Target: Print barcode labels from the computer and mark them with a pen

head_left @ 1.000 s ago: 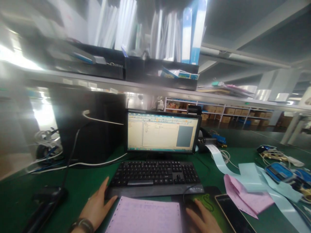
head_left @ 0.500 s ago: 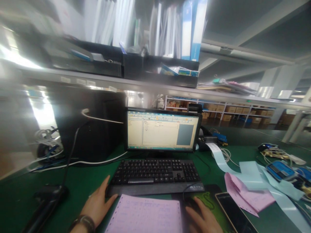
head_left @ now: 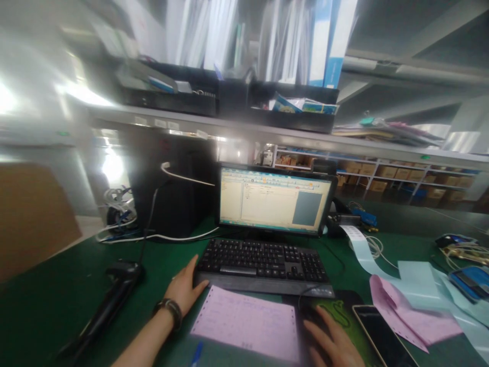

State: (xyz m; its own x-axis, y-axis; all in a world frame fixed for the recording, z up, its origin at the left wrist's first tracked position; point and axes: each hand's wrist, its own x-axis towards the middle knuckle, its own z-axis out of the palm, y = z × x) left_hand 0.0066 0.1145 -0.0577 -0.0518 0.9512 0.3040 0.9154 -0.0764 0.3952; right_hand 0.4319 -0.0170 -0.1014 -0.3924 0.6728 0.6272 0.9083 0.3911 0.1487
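Observation:
My left hand [head_left: 186,291] rests on the green desk at the left end of a black keyboard [head_left: 263,262]. Its thumb and fingers are spread, with nothing in them. Over a dark computer mouse [head_left: 310,317], largely covered and blurred, lies my right hand [head_left: 333,340] with bent fingers. A green-and-black mouse pad [head_left: 344,316] is under it. Between both hands lies a pink form [head_left: 248,323] with punched edges and faint writing. The lit monitor [head_left: 273,199] behind the keyboard shows a software window.
Left of my arm lies a black handheld scanner [head_left: 114,295]; a blue pen [head_left: 196,352] is near the front. A phone [head_left: 382,334], folded pink paper [head_left: 414,316] and pale label strips [head_left: 416,283] are at right. A shelf [head_left: 248,127] with folders crosses above; a cardboard box [head_left: 34,219] stands left.
My view has swung left, so the desk items appear farther right. The cardboard box and blue pen have come into view. Both hands keep about the same places by the keyboard and mouse.

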